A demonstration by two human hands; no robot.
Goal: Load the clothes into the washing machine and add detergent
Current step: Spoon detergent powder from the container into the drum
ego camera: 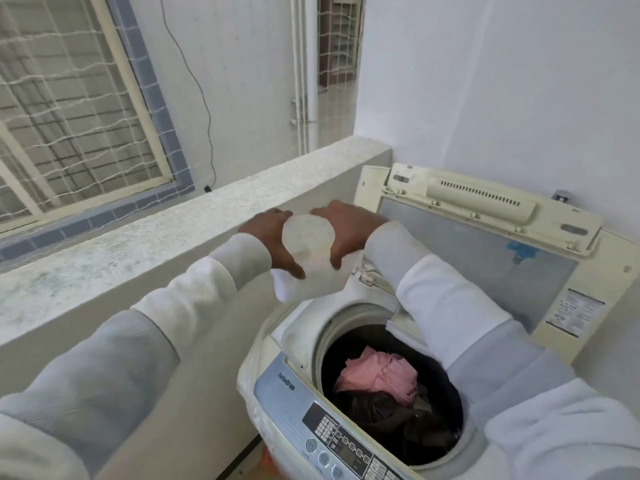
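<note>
A top-loading washing machine [294, 344] stands at the lower right with its lid [485, 258] raised against the wall. In its drum lie a pink garment [377, 374] and dark clothes [388, 414]. Above the machine's back left corner, both my hands hold a round white translucent detergent container [304, 251]. My left hand [273, 237] grips its left side and my right hand [343, 230] its right side. The container's round lid faces me. Its lower part is blurred white.
A speckled concrete ledge [145, 244] runs along the left, right behind the container. Beyond it are a netted window [69, 109] and a hanging black cable [204, 102]. The machine's control panel [339, 441] faces me at the bottom. A white wall stands behind the lid.
</note>
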